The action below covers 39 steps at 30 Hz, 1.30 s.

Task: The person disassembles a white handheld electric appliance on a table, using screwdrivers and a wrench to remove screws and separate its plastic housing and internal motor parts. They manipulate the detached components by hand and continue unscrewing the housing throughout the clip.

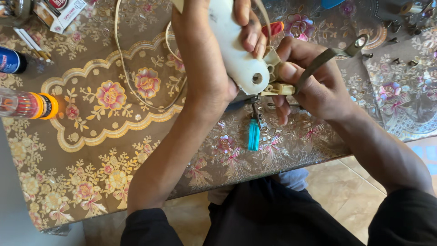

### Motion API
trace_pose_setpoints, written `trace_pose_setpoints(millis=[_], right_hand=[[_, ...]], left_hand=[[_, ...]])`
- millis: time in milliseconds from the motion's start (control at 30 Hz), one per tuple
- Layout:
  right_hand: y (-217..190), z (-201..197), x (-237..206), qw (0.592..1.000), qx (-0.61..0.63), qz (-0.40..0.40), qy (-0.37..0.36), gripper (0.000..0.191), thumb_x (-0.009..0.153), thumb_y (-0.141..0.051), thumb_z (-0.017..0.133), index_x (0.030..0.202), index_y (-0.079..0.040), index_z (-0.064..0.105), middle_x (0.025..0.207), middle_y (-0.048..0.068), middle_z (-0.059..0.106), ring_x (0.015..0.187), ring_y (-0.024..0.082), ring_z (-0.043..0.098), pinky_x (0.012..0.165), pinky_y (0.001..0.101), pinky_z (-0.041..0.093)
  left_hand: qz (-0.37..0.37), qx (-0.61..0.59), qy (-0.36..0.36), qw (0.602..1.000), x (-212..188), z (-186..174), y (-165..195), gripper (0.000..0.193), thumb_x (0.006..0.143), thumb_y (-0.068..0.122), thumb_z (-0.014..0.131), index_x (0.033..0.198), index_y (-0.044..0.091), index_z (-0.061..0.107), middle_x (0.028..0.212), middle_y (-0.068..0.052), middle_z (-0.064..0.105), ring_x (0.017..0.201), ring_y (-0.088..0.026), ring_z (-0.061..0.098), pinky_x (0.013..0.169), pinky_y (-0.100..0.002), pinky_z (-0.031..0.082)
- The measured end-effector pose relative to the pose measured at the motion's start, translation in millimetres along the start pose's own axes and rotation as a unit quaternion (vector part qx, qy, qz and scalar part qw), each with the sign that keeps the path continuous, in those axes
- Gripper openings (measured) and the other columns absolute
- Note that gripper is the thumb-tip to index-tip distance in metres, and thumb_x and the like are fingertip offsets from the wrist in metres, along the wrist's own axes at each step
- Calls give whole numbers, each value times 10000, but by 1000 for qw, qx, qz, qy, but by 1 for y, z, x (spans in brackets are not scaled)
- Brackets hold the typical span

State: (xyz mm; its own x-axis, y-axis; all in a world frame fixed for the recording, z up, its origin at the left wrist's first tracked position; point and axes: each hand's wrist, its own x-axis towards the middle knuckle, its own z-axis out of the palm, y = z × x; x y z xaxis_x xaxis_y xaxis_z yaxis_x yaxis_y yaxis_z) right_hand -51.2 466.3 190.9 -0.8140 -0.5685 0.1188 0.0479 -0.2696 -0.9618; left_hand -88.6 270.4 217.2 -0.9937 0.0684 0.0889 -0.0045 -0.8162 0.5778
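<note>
My left hand (205, 54) grips a cream-white plastic appliance handle (236, 50), held over the table with its rounded end pointing down. My right hand (309, 82) pinches a small beige connector piece (280, 86) at that end and also holds a flat olive-grey metal strap (332, 54) with a hole at its tip. A pale cord (123, 64) runs from the handle and loops across the cloth. Below the hands lies a small screwdriver with a teal handle (253, 134). A red-handled tool (273, 28) shows behind my fingers.
The table wears a brown floral cloth (91, 150) under clear plastic. At the left lie an orange-capped clear tube (27, 105), a dark blue can (11, 61) and a small carton (59, 13). Small metal parts (409, 23) sit at the far right. Tiled floor lies below.
</note>
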Motion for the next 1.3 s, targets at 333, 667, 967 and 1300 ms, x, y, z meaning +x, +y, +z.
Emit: trace_pose_setpoints(millis=[333, 667, 967, 1300], right_hand=[[-2, 9, 0, 997, -43, 27, -50, 291, 1104, -241, 516, 1036, 42, 531, 789, 107, 652, 603, 166, 683, 506, 300, 616], [-1, 9, 0, 998, -28, 62, -15, 276, 1093, -232, 538, 1033, 36, 557, 764, 108, 658, 578, 159, 670, 485, 290, 590], [15, 7, 5, 992, 116, 49, -22, 212, 1094, -216, 550, 1045, -13, 513, 738, 130, 654, 560, 194, 691, 449, 309, 573], [-21, 15, 11, 943, -328, 0, 49, 261, 1031, -184, 440, 1101, 40, 553, 871, 105, 685, 705, 194, 748, 624, 291, 615]], left_hand=[[-2, -35, -3, 999, 4, -8, 7, 392, 1059, 347, 429, 848, 20, 473, 743, -106, 492, 598, -222, 501, 533, -385, 442], [36, -15, 19, 999, 1, -4, 1, 366, 1061, 320, 507, 854, 24, 452, 739, -100, 489, 563, -209, 495, 512, -379, 426], [2, -67, 37, 997, 3, -9, -9, 413, 1068, 409, 498, 865, 52, 454, 778, -73, 477, 612, -202, 512, 536, -385, 437], [50, -88, 83, 991, 15, -18, -4, 362, 1002, 352, 468, 828, 34, 466, 718, -89, 486, 563, -221, 487, 516, -388, 427]])
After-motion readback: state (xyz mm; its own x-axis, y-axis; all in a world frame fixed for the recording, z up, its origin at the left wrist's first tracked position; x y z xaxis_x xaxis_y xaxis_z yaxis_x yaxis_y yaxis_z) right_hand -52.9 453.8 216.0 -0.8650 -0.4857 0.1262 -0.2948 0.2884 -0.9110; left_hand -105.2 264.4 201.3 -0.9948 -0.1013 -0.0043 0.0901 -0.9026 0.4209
